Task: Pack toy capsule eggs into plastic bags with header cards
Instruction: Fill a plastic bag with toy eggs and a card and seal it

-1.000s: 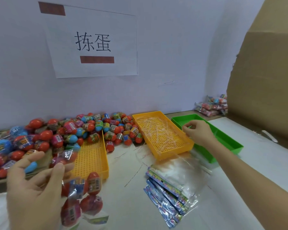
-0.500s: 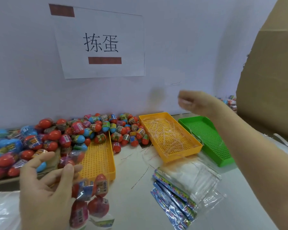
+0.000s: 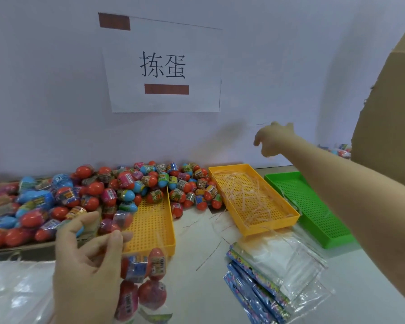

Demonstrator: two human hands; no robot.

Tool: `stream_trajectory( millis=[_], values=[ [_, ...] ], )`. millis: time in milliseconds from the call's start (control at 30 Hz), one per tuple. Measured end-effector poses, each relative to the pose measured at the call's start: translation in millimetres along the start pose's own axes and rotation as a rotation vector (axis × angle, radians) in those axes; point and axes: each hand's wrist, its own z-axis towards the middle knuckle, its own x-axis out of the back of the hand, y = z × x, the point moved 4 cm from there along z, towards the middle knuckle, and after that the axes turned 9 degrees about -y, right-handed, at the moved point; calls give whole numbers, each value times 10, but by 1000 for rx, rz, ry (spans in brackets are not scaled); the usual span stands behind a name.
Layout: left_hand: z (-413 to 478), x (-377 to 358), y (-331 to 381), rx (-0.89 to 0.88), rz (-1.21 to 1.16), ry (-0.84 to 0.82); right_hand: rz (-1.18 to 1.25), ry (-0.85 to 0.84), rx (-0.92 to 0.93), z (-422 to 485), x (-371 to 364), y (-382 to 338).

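Observation:
My left hand [image 3: 87,265] holds up a clear plastic bag [image 3: 143,277] filled with several red and pink capsule eggs, pinching its top edge near the table's front left. A big pile of loose capsule eggs [image 3: 117,192] lies along the wall at the left and spills onto a yellow perforated tray [image 3: 150,232]. My right hand [image 3: 272,141] is raised in the air near the wall, above a second yellow tray [image 3: 253,202], fingers loosely curled; whether it holds anything is unclear. A stack of empty bags with blue header cards [image 3: 271,277] lies on the table at the front right.
A green perforated tray [image 3: 313,209] sits right of the second yellow tray, which holds thin plastic strips. A paper sign [image 3: 164,66] hangs on the wall. A cardboard box [image 3: 393,113] stands at the right, with packed bags [image 3: 339,150] behind it. Clear plastic [image 3: 17,288] lies at the front left.
My right hand has lifted from the edge of the second yellow tray up toward the wall. My left hand keeps holding the filled bag in about the same place.

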Motion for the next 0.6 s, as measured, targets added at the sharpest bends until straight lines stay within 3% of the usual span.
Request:
stream_trajectory(
  millis=[33,100,167,200,233,267,333,367,400,433,467,533,567,600],
  values=[
    [26,8,-55,13,5,-4,-164,-81,68,12,-67,-3],
    [15,23,-45,33,-7,22,-344,-80,255,8,-81,20],
    [21,22,-20,32,-11,44,-317,-94,446,-152,-66,-14],
    [29,23,13,21,-2,47,-80,-42,519,-196,-43,15],
    [20,20,5,9,-2,40,119,-107,495,-201,-73,107],
    [-2,19,6,6,1,41,111,-96,483,-149,-88,154],
    [9,11,16,-6,6,34,-364,-328,410,-253,-315,159],
    [16,2,10,-9,11,25,-362,-304,250,-205,-341,224],
    [14,-1,22,-5,27,21,-214,-146,291,-95,-273,248],
    [16,0,40,-4,36,24,108,-38,324,-120,-162,245],
    [-5,7,55,-14,45,19,227,-11,276,-33,-122,313],
    [-19,-1,59,-1,47,12,26,-266,144,-145,-248,271],
    [-15,-4,77,12,37,7,2,-399,86,-220,-360,248],
    [-14,4,92,20,22,1,99,-441,141,-304,-416,162]
  ],
)
